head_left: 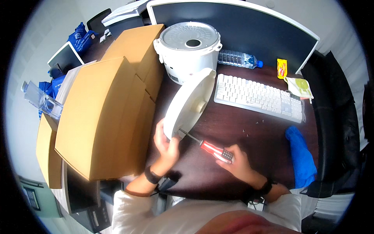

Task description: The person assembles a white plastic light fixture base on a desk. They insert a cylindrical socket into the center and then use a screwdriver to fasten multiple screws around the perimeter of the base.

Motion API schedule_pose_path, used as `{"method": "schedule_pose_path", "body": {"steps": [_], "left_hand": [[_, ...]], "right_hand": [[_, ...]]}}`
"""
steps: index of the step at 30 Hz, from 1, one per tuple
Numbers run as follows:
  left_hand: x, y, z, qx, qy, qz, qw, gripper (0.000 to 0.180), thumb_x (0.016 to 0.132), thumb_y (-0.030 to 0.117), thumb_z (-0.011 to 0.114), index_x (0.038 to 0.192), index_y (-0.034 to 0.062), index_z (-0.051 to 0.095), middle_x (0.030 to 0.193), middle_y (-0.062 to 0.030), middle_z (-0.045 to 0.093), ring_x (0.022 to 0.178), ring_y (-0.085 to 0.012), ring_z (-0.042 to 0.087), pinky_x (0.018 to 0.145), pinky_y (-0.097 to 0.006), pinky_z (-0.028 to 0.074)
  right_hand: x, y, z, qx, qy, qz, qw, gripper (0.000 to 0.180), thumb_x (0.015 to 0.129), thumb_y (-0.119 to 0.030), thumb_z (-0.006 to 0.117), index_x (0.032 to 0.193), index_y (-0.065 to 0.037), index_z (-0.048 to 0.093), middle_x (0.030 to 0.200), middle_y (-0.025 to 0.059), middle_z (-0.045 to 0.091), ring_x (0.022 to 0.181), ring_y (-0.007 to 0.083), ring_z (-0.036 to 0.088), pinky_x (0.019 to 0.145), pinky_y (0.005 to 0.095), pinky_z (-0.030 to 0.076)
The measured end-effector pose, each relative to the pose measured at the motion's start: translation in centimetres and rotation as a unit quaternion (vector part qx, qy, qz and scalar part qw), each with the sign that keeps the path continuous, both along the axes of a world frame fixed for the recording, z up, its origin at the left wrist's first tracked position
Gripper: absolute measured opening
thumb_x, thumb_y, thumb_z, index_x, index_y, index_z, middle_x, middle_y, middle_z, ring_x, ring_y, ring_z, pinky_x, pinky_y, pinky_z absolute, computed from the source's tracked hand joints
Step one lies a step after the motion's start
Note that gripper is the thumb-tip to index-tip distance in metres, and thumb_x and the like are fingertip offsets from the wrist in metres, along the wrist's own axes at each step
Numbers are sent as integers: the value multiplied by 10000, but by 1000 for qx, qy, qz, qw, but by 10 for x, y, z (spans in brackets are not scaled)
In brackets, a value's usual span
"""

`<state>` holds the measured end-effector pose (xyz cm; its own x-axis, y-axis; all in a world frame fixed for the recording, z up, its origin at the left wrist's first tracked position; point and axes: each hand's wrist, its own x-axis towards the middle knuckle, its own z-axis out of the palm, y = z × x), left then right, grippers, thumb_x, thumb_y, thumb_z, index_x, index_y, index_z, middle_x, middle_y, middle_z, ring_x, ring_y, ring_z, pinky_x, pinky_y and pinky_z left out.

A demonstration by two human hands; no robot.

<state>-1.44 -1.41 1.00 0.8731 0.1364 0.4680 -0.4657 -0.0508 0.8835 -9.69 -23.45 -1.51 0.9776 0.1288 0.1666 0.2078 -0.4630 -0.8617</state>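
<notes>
My left hand [166,145] grips the lower rim of a white round cover [186,103], tilted up on edge above the dark desk, with a short boss on its inner face. My right hand [238,163] is closed round the red and white handle of a screwdriver [211,149]. The metal shaft points left, and its tip meets the inner face of the cover near its lower rim. Behind the cover stands a white rice cooker body [189,58], topped by a silver metal plate with a dark round hole. Several small screws [245,133] lie on the desk to the right.
Large cardboard boxes [105,117] crowd the left side. A white keyboard [257,95], a clear bottle [238,59] with a blue cap and a yellow packet [282,68] lie toward the back. At the right edge is a blue cloth [301,158], beside a black chair [337,128].
</notes>
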Motion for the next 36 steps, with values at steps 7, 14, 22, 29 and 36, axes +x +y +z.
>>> {"method": "schedule_pose_path", "body": {"steps": [7, 14, 22, 29, 36], "left_hand": [[-3, -1, -3, -54, 18, -2, 998, 453, 720, 67, 488, 1159, -36, 443, 994, -58, 530, 890, -136, 506, 788, -258, 420], [0, -3, -7, -22, 19, 6, 1000, 449, 728, 12, 467, 1170, -38, 410, 1078, -119, 520, 995, -200, 504, 895, -330, 389], [0, -1, -9, -45, 43, 12, 998, 447, 734, -10, 447, 1179, -19, 408, 1088, -119, 526, 1017, -207, 508, 914, -347, 387], [8, 6, -2, -66, 13, -9, 998, 336, 832, -4, 479, 1162, -48, 436, 1057, -89, 528, 984, -147, 489, 884, -286, 371], [6, 7, -3, -105, 32, 8, 994, 299, 852, 31, 498, 1141, -37, 463, 1044, -93, 550, 960, -143, 506, 867, -276, 382]], "right_hand": [[3, -2, -2, 57, 58, 7, 997, 385, 735, -216, 737, 954, -26, 484, 801, 102, 630, 745, 145, 644, 613, 262, 490], [3, 2, -6, 22, 8, 13, 1000, 476, 730, -227, 741, 1063, -40, 458, 854, 144, 616, 781, 252, 652, 640, 324, 509], [7, 4, -6, 54, 29, 15, 998, 374, 745, -211, 723, 1016, -24, 544, 846, 142, 631, 760, 241, 653, 641, 310, 504], [4, -10, 21, -5, 23, -12, 1000, 313, 719, -135, 723, 966, -12, 575, 804, 115, 640, 724, 180, 653, 632, 276, 501], [-18, -54, 54, -139, -6, -113, 984, 291, 712, -147, 709, 945, -17, 594, 778, 131, 635, 686, 191, 647, 613, 273, 487]]}}
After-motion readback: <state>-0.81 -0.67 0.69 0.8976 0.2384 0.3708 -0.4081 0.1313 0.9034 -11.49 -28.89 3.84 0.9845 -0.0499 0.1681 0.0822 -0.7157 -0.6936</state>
